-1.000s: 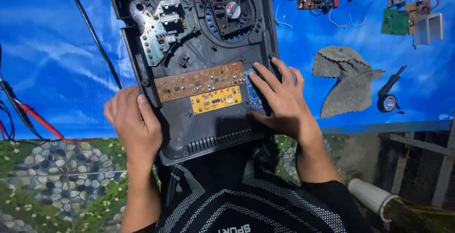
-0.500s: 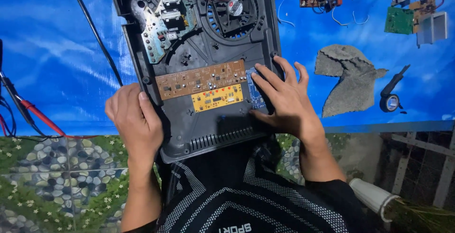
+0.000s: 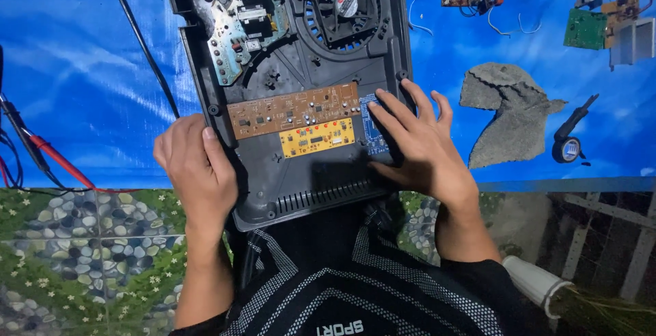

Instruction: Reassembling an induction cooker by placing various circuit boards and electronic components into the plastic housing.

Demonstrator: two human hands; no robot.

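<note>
An opened black plastic appliance housing [image 3: 321,179] lies on a blue tarp, near edge over my lap. Inside it sit a brown circuit board [image 3: 294,110], a small yellow circuit board [image 3: 318,138], a small blue board [image 3: 372,131], a round cooling fan [image 3: 345,4] and a metal circuit part [image 3: 236,25]. My left hand [image 3: 195,168] grips the housing's left edge, thumb on the rim. Fingers spread, my right hand [image 3: 420,148] rests flat on the housing's right side, fingertips touching the blue board.
On the blue tarp [image 3: 82,69] lie a grey rag [image 3: 509,114], a black tape roll with a tool [image 3: 568,146], loose circuit boards [image 3: 601,25] and wires at top right. A black cable [image 3: 140,42] and red and black leads [image 3: 41,151] run at left.
The view has shifted slightly. My right hand has moved a little over the blue board; my left hand keeps its grip on the left edge.
</note>
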